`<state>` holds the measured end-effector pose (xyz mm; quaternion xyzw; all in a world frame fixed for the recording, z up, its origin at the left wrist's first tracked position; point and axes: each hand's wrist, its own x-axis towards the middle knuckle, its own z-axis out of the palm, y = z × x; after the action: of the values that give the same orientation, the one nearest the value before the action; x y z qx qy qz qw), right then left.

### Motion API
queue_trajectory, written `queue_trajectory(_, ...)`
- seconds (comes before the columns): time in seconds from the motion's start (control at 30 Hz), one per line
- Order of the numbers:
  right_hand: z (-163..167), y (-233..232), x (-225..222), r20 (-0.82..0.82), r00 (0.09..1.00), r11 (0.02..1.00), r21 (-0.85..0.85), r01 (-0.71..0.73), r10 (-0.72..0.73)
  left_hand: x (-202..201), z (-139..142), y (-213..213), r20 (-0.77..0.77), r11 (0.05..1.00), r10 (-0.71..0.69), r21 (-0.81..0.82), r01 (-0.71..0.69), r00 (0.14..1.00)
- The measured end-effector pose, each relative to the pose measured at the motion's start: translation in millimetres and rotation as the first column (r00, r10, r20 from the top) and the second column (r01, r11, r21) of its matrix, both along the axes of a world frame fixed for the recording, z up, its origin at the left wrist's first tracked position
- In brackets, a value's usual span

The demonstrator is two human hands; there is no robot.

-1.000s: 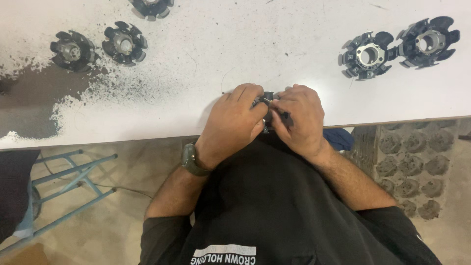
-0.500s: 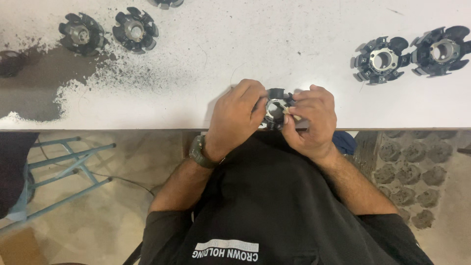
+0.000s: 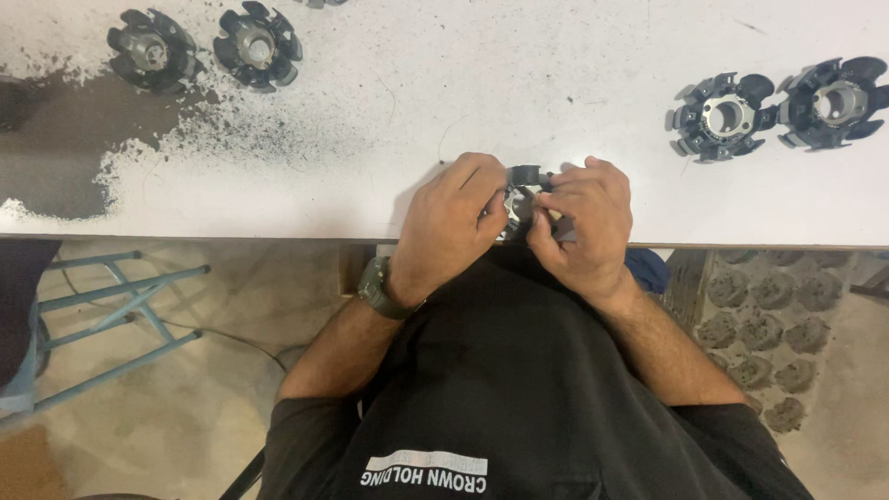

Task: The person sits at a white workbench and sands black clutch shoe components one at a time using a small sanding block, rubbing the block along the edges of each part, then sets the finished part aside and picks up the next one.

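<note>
- Your shirt [image 3: 519, 407] bears a white rectangular label low on the chest.
- Your left hand [image 3: 449, 227] and right hand [image 3: 583, 227] both pinch one dark toothed part [image 3: 520, 190] between them, right at the near edge of the white table [image 3: 389, 102].
- Open tabletop lies beyond your hands; a dark powder patch [image 3: 56, 157] spreads far left.
- Two similar parts [image 3: 769, 109] sit far right, two more [image 3: 204, 46] far left.
- Compared with half a second ago, your grip looks unchanged; the view has shifted slightly.
</note>
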<state>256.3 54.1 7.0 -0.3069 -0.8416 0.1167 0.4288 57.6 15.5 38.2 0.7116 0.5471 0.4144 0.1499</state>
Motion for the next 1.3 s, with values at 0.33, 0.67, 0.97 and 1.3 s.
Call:
queue_trajectory(0.33,1,0,1,-0.028,0.999,1.000,0.008,-0.024,0.024,2,-4,-1,-0.077,1.000,-0.004,-0.013,0.003,0.997)
queue_trajectory(0.67,2,2,0,0.011,0.998,0.996,0.058,-0.065,0.065,2,-7,-1,-0.075,0.999,-0.011,-0.042,0.008,0.997)
queue_trajectory(0.97,1,0,-1,0.033,0.999,0.994,0.102,-0.038,0.035,5,-12,-1,-0.059,1.000,0.013,0.003,-0.013,0.998)
queue_trajectory(1.3,4,0,-3,0.065,0.998,0.999,0.042,-0.021,0.018,6,-17,0,-0.001,0.998,0.036,0.055,-0.036,0.999)
